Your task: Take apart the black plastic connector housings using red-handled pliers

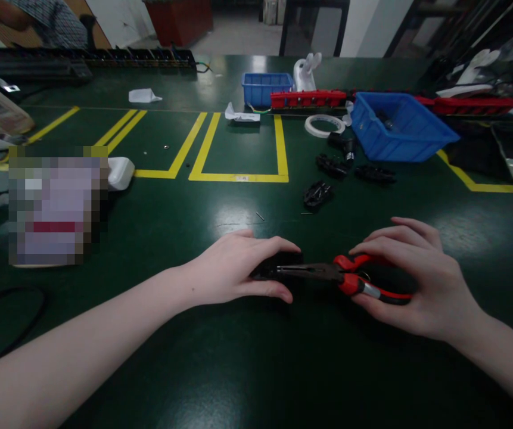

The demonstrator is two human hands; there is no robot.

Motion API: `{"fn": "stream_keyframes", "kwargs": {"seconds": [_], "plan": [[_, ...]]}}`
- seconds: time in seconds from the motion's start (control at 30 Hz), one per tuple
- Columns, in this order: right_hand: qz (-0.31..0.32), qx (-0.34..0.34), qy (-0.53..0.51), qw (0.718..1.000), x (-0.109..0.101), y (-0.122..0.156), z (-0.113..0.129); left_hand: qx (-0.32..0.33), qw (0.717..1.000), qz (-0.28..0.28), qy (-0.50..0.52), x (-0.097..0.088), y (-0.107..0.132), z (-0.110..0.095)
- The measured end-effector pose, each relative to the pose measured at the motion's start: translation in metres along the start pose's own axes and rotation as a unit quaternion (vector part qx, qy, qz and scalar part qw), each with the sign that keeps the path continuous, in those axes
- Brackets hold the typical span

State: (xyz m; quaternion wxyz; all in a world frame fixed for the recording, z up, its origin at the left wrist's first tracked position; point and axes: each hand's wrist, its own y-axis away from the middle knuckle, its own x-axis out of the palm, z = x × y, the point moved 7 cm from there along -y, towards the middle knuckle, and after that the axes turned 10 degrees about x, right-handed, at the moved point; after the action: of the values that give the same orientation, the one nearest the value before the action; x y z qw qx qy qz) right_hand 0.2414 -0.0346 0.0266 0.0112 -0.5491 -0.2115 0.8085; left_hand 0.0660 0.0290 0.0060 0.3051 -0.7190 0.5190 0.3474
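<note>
My left hand (pixel 242 268) is closed around a small black part (pixel 265 268), pressed near the green table top. Fingers cover much of that part, so its exact kind does not show. Red-handled long-nose pliers (pixel 348 275) are in my right hand (pixel 421 280), fingers wrapped over the grips. The jaws point left, and their tips meet a small shiny metal bit at the black part; whether they clamp it I cannot tell. Two thin metal pins (pixel 260 216) lie beyond my hands. Several black plastic parts (pixel 317 194) rest farther back on the right.
A large blue bin (pixel 403 128) holding dark pieces stands at back right, near a roll of white tape (pixel 325 126). Behind are a smaller blue bin (pixel 267 89) and a red strip (pixel 308 99). A white case (pixel 121 173) lies left. A person's arm (pixel 3 15) shows at far left.
</note>
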Motion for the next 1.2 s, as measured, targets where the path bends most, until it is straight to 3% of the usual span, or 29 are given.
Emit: {"fn": "stream_keyframes", "kwargs": {"seconds": [0.27,0.8,1.2], "plan": [[0.007,0.022,-0.012,1.000,-0.0014,0.0004,-0.0008,-0.002,1.000,0.001,-0.004,0.0004,-0.0003,0.0003],[-0.002,-0.016,0.004,1.000,-0.0037,0.0013,-0.0027,0.009,1.000,-0.006,0.007,-0.0003,-0.0003,-0.0009],[0.014,0.004,-0.006,1.000,-0.0041,0.0000,-0.0039,0.012,1.000,-0.004,-0.002,0.0004,-0.0001,-0.0010]]}}
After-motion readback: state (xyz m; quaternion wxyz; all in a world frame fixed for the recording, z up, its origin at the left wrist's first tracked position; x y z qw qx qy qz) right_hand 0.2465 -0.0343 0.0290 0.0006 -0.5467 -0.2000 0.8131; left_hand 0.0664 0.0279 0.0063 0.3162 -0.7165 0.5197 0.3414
